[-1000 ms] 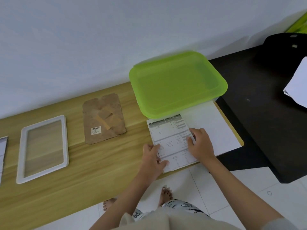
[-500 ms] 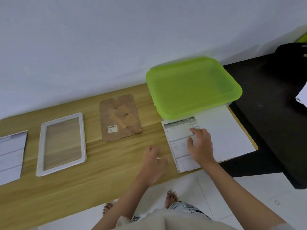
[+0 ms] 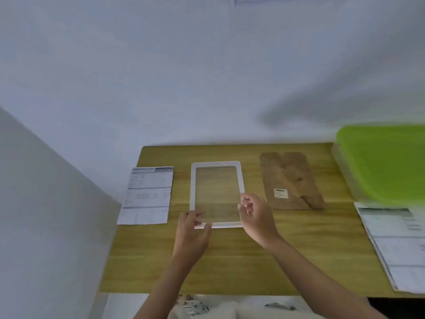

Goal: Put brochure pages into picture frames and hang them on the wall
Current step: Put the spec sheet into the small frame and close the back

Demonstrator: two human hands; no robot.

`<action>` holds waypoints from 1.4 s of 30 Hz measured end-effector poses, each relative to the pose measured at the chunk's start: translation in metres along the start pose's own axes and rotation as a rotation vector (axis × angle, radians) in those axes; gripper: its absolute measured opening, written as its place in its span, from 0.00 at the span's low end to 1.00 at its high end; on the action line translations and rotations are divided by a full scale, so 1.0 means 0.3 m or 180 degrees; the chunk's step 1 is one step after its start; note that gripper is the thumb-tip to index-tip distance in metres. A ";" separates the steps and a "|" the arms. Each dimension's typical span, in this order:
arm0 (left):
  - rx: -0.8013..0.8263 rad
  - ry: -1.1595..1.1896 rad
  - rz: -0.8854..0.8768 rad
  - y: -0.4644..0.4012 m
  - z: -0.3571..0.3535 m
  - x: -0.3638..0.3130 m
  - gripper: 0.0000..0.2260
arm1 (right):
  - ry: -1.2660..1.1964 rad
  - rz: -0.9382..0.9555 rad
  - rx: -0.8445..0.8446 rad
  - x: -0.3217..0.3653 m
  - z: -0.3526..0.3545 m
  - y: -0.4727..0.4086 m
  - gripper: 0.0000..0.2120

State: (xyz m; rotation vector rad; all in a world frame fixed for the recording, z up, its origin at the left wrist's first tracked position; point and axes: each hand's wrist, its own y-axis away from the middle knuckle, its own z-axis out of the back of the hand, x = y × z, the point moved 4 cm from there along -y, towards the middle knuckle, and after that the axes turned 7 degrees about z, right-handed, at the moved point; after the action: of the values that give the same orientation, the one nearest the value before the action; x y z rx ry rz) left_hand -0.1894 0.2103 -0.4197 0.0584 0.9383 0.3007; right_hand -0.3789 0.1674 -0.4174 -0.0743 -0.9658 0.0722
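You're early in the job. The white picture frame (image 3: 216, 194) lies flat on the wooden table (image 3: 230, 261), open and empty: you can see the wood through its clear pane, so no page is in it yet. Take that frame as the landmark.

Your left hand (image 3: 192, 229) is at the frame's near-left corner, thumb and fingers pinching the rim. Your right hand (image 3: 256, 217) is at the frame's right edge near the lower corner, fingers curled against the rim; motion blur means you can't say for sure it has actually gripped.

Just left of the frame lies one loose brochure page (image 3: 147, 195), printed side up, flat, a narrow gap between them. Right of the frame sits the brown backing board (image 3: 291, 180), off the frame, label sticker showing. Well to the right of that lies a stack of more pages (image 3: 395, 245), with a green bin lid (image 3: 384, 162) behind it.

Done, as far as it shows: frame taken apart, a page laid ready. Left to do: page into frame, backing board back on, then hang it on the wall (image 3: 207, 77), where nothing hangs in view. Likely repeat for the other pages.
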 end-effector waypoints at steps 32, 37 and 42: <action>-0.0193 0.0142 0.0554 -0.342 0.590 0.454 0.23 | -0.0123 -0.0392 0.0171 0.372 -0.692 -0.206 0.20; 0.0099 0.0261 0.0193 -0.334 0.514 0.314 0.21 | -0.0156 -0.0330 -0.0219 0.305 -0.529 -0.197 0.19; 0.0590 0.0398 0.0060 -0.294 0.370 0.190 0.19 | 0.0067 -0.0417 -0.0468 0.193 -0.342 -0.158 0.19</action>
State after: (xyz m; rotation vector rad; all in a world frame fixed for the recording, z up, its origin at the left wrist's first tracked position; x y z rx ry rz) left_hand -0.0487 0.1508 -0.4146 0.2208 1.0887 0.2362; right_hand -0.2602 0.1226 -0.4236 -0.1466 -0.9519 -0.1202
